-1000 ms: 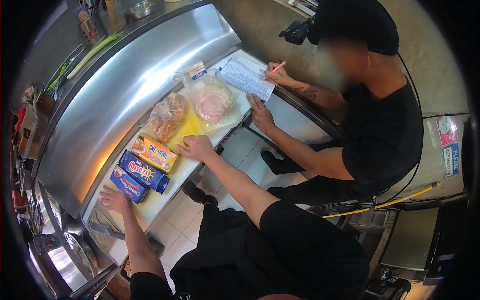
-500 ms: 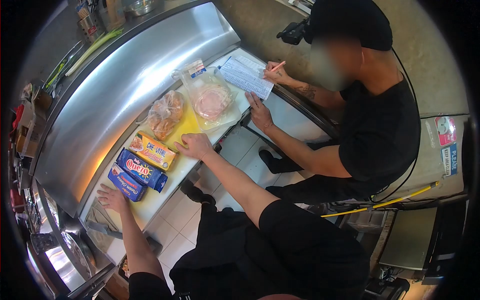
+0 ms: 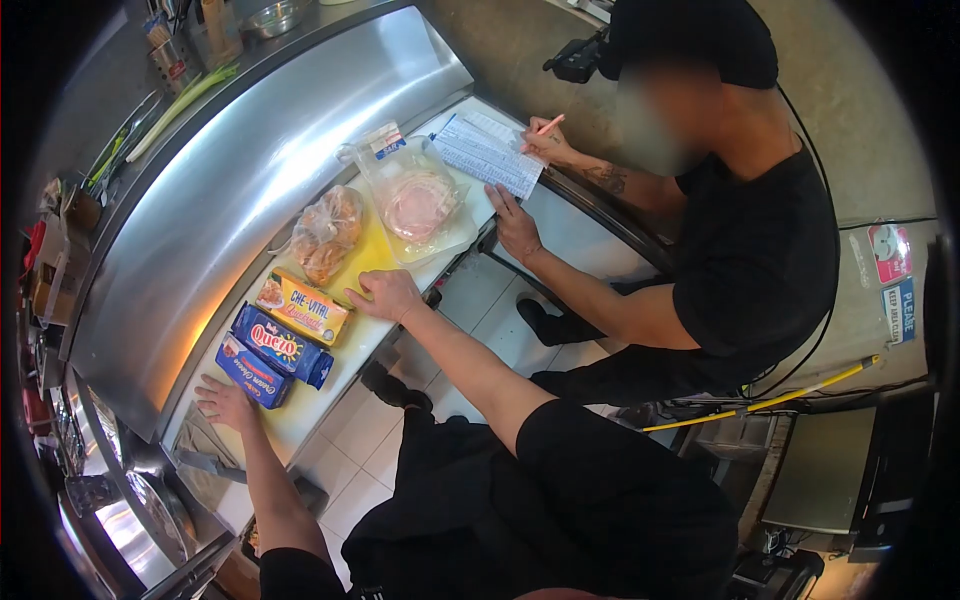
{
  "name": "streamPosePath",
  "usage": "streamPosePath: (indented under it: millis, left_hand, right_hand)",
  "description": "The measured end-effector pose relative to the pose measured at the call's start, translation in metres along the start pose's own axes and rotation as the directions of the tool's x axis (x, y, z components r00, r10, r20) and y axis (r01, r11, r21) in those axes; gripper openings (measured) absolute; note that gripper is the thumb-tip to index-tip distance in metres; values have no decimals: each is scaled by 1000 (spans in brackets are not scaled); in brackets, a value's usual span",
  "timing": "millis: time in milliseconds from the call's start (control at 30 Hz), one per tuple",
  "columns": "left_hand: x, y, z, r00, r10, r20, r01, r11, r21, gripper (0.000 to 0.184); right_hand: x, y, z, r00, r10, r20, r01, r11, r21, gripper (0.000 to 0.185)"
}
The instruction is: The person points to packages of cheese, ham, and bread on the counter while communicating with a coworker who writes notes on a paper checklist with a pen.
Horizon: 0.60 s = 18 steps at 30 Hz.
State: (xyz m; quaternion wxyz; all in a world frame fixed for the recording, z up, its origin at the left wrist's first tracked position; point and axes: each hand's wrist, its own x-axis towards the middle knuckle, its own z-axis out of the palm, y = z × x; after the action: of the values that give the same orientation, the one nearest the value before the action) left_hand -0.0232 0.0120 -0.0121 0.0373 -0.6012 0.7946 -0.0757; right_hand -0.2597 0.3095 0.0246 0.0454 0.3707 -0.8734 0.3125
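Note:
My left hand (image 3: 228, 405) rests with fingers spread on the white work surface (image 3: 310, 422), beside a blue cream cheese box (image 3: 252, 372). My right hand (image 3: 388, 297) lies on the yellow cutting board (image 3: 376, 250), fingers loosely bent and apart, holding nothing. Just left of it is a yellow Che-Vital box (image 3: 303, 306). Between that box and the cream cheese lies a blue Quezo pack (image 3: 282, 345). Farther back sit a clear bag of brownish-orange food (image 3: 328, 235) and a clear pack of sliced ham (image 3: 420, 205).
A co-worker (image 3: 750, 240) at the right holds a pen (image 3: 550, 124) over written sheets (image 3: 488, 152), the other hand flat near them. A curved steel panel (image 3: 240, 190) borders the counter. Green onion stalks (image 3: 185, 108) lie behind it. A grey strip-like object (image 3: 210, 463) sits near my left wrist.
The view has shifted slightly. The co-worker's pen hand has moved a little on the paper. My two hands stay in the same places.

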Motion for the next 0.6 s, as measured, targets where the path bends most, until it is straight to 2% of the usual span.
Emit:
streamPosePath:
  millis: [133,233,400,500,600]
  left_hand:
    - [5,-4,14,999,20,-50,-18,999,34,77]
    - [8,-3,14,999,8,-41,-10,999,-34,77]
    - [7,-5,17,998,15,-53,-14,1000,22,75]
    - [5,-2,8,1000,0,-10,0,1000,29,75]
    - [11,-3,18,1000,-13,-25,13,999,29,75]
  right_hand:
    - [-1,1,2,1000,3,-13,-3,1000,4,42]
    - [1,1,0,1000,-1,-11,1,1000,20,42]
    - [0,2,1,1000,9,7,-10,1000,13,42]
    - [0,1,2,996,-46,-71,44,998,-35,42]
    - [0,1,1,997,-48,-62,46,998,-37,41]
